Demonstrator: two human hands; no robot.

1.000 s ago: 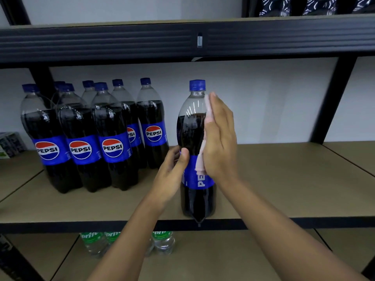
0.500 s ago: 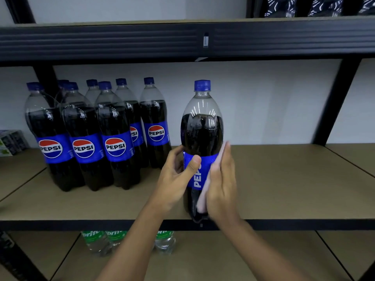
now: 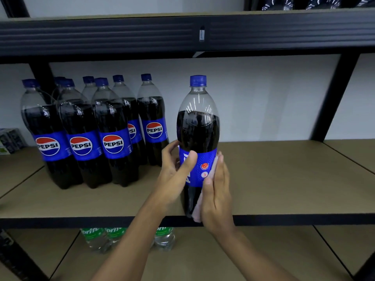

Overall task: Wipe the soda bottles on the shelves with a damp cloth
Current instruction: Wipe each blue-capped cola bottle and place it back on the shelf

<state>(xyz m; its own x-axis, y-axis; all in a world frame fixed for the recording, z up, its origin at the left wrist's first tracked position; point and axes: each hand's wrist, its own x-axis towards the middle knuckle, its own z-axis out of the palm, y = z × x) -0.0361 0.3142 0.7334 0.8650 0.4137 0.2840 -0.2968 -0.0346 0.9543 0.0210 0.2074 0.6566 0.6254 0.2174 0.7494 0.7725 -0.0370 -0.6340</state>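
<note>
A tall Pepsi bottle [image 3: 198,126] with a blue cap and blue label stands upright near the front edge of the middle shelf [image 3: 274,179]. My left hand [image 3: 174,175] grips its label from the left, thumb across the front. My right hand [image 3: 216,189] presses a pale pink cloth [image 3: 197,211] flat against the bottle's lower right side, fingers straight. Only the cloth's edges show beside my palm. Several more Pepsi bottles [image 3: 113,132] stand grouped at the left of the same shelf.
Clear Sprite bottles [image 3: 164,238] with green labels stand on the shelf below. A small box [image 3: 9,140] sits at the far left. A black upright post [image 3: 334,98] rises at the right, and the upper shelf beam [image 3: 142,35] runs overhead.
My right hand slid with the cloth from the bottle's shoulder down to its lower body. The bottle has turned in my left hand, so the label's side now faces me.
</note>
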